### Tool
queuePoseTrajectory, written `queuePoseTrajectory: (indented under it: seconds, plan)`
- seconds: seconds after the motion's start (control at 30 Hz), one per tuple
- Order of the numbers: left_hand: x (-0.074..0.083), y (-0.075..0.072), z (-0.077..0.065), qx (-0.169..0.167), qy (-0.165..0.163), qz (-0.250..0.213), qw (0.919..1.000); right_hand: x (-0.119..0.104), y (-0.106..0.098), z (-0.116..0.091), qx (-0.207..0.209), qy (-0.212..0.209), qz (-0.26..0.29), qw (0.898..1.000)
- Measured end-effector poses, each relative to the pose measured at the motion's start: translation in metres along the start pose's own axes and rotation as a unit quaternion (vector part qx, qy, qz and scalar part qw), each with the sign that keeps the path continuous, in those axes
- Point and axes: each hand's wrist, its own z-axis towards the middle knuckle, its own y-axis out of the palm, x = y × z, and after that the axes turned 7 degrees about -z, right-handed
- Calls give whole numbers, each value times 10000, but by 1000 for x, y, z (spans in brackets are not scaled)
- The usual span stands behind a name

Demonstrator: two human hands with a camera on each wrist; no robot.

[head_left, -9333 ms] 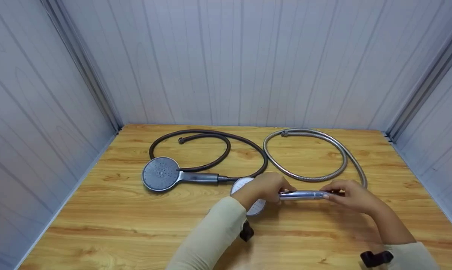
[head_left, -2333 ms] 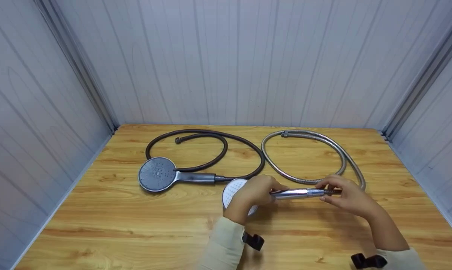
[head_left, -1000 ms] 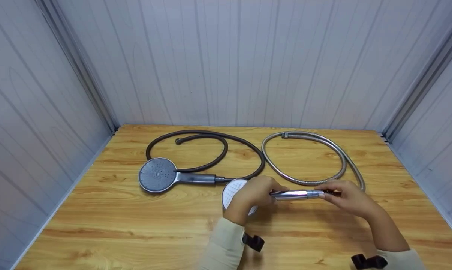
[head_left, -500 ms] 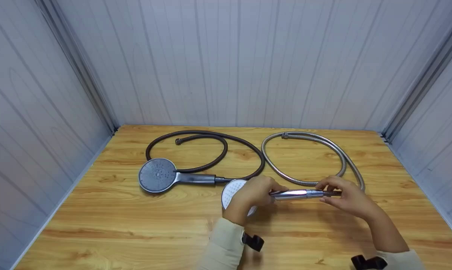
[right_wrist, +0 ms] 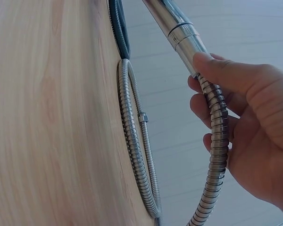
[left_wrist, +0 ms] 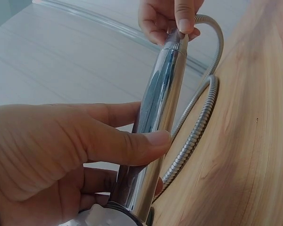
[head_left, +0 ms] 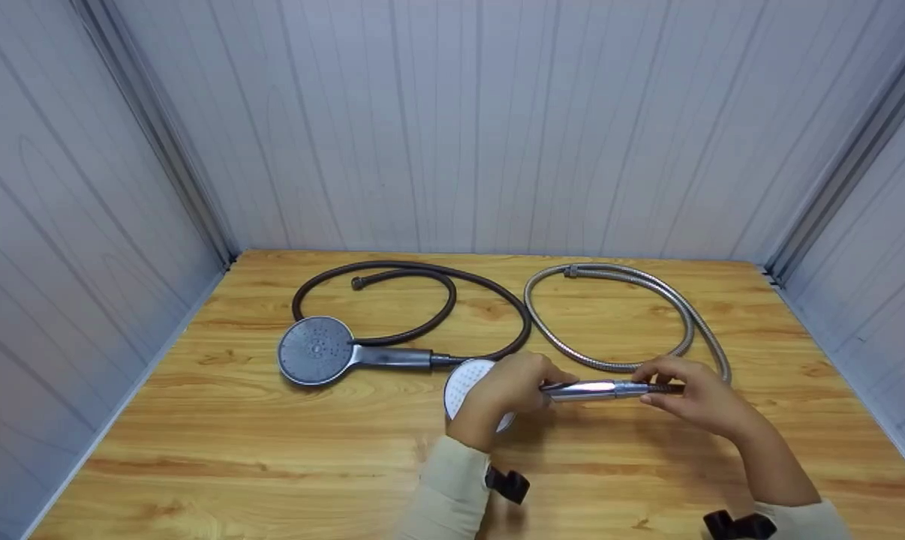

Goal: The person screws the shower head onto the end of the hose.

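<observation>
My left hand (head_left: 516,381) grips the chrome handle of a hand shower (left_wrist: 155,108), thumb on top and fingers beneath. The shower's white round face (head_left: 464,380) shows at the left, partly hidden by that hand. At the handle's other end, my right hand (head_left: 696,390) pinches the hose's smooth metal connector (right_wrist: 189,47) between thumb and fingertips. From there the ribbed silver hose (right_wrist: 217,141) bends down past the palm. In the left wrist view, the connector meets the handle in line with it, and the right fingertips are right at the joint.
On the wooden table (head_left: 272,465), a grey shower head (head_left: 316,350) with its dark coiled hose (head_left: 490,283) lies at the left. The silver hose's coil (head_left: 610,364) lies at the back right, its free end nut (head_left: 570,271) uppermost. Pale panel walls (head_left: 452,127) enclose the back and sides.
Since the oldest frame, the hand shower and my left hand have shifted slightly left. My right fingers have repeatedly shifted and re-pinched at the connector, while the left grip stays put in the latest frames.
</observation>
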Motion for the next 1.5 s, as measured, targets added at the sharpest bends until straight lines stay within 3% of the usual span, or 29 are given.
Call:
queuePoseTrajectory:
  seconds: [0.5,0.8,1.1,1.5]
  plan:
    - [0,-1,-1,1,31,57,10000,-3,-2,0,-330,572,290,9974]
    - [0,-2,-2,-5,54,61,10000,-8,-4,1,-419,696,280,9963]
    - [0,-2,-2,-47,-157,-96,9998,-6,1,2,22,266,14,9996]
    - [1,-2,-2,-9,19,141,9999,-5,2,1,40,125,102,9999]
